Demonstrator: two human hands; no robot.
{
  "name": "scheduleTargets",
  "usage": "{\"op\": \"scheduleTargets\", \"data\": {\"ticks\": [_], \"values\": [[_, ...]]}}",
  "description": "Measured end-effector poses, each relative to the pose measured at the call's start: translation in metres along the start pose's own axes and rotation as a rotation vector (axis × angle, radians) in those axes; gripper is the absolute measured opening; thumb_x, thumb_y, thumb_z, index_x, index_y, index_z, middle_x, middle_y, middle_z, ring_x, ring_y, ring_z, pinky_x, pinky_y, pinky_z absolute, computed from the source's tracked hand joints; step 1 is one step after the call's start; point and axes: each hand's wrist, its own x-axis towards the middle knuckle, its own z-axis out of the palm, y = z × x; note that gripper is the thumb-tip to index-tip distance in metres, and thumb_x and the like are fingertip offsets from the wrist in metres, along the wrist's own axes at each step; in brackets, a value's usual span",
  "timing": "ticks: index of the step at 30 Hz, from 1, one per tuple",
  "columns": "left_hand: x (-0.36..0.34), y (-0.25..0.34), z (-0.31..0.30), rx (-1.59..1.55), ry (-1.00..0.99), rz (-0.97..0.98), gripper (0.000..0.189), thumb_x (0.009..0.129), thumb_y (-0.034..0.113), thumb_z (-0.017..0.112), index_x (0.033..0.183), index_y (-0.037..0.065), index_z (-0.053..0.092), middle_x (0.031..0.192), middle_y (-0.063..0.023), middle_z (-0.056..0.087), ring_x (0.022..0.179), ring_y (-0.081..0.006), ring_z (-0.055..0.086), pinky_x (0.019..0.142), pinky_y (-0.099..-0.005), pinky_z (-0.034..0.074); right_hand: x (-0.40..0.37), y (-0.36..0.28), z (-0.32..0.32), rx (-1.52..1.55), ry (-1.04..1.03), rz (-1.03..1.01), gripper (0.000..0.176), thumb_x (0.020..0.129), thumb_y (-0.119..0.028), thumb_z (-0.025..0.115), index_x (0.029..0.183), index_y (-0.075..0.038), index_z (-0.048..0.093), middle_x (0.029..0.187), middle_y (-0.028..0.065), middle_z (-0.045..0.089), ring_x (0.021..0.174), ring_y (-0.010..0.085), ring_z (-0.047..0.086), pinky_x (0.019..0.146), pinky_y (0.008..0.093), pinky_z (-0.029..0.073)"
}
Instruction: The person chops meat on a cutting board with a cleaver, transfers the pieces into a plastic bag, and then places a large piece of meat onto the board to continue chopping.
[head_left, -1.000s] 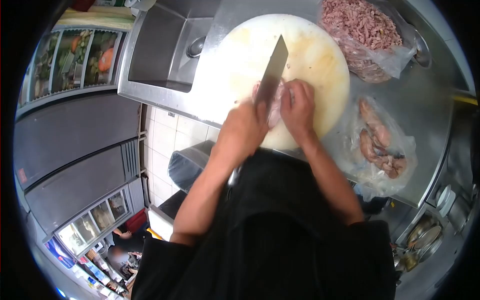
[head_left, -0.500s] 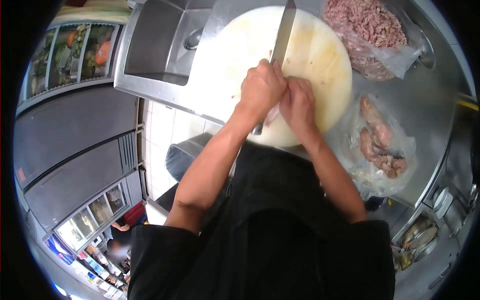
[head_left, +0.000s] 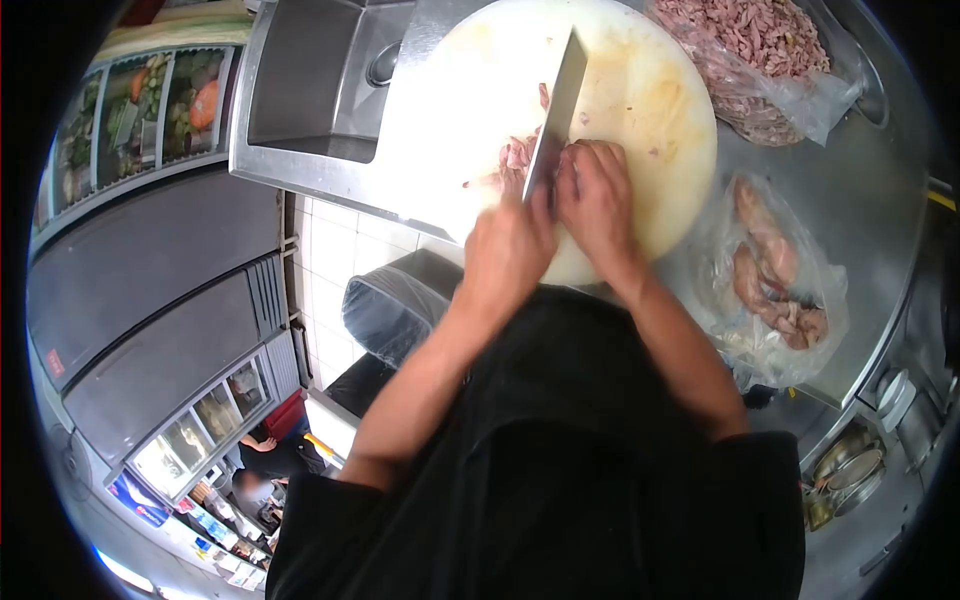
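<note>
A large knife [head_left: 558, 115] with a broad blade is held in my left hand [head_left: 508, 250], whose fingers are wrapped round its handle. The blade stands over a round white cutting board [head_left: 660, 120], pointing away from me. Just right of the blade, my right hand [head_left: 596, 200] rests on the board with curled fingers pressed together; what lies under them is hidden. Cut pieces of pink meat [head_left: 517, 153] lie left of the blade, and a small strip [head_left: 544, 95] sits farther up.
A bag of chopped meat [head_left: 750, 50] stands beyond the board at the right, and a clear bag [head_left: 775, 265] with larger meat pieces lies nearer. At the left are a metal sink [head_left: 320, 90] and a lined bin [head_left: 395, 310]. A person [head_left: 265, 470] is at lower left.
My left hand has drawn back toward me and to the left, bringing the knife with it. Cut meat now shows left of the blade. The view has shifted slightly.
</note>
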Motion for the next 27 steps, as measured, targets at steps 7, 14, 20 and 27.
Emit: {"op": "scheduleTargets", "data": {"ticks": [7,14,20,27], "values": [[0.067,0.022,-0.008,-0.019,-0.025,0.03,0.044,0.103,0.024,0.052,0.082,-0.013,0.062,0.076,-0.0393,0.061,0.077,-0.0562,0.064,0.069,-0.0557,0.053,0.002,-0.007,-0.014,0.204,0.045,0.123,0.022,0.086,0.007,0.06,0.106,0.001,0.066,0.106,0.0178,0.065,0.102,0.0377,0.06,0.091,0.0457,0.051],[-0.043,-0.002,-0.039,0.12,-0.158,-0.069,0.034,0.101,0.022,0.059,0.086,-0.009,0.061,0.069,-0.0375,0.06,0.069,-0.055,0.063,0.062,-0.0584,0.051,-0.006,-0.001,-0.026,0.126,-0.045,0.129,0.022,0.085,0.007,0.061,0.105,0.001,0.069,0.106,0.014,0.068,0.101,0.0352,0.063,0.088,0.0422,0.053],[-0.005,-0.011,0.009,0.036,0.004,0.041,0.03,0.099,0.018,0.06,0.089,-0.01,0.06,0.065,-0.0354,0.06,0.063,-0.0534,0.063,0.057,-0.0564,0.051,0.001,0.002,-0.019,0.088,-0.097,0.03,0.02,0.084,0.007,0.062,0.102,0.002,0.068,0.102,0.0153,0.068,0.099,0.0365,0.063,0.088,0.043,0.053],[0.062,0.017,-0.007,0.009,-0.03,0.135,0.04,0.103,0.022,0.054,0.081,-0.011,0.062,0.069,-0.0356,0.061,0.069,-0.0537,0.063,0.062,-0.0547,0.052,0.001,-0.005,-0.022,0.092,-0.044,0.106,0.015,0.083,0.006,0.062,0.097,-0.001,0.063,0.099,0.0162,0.065,0.096,0.0385,0.06,0.086,0.0447,0.052]]}}
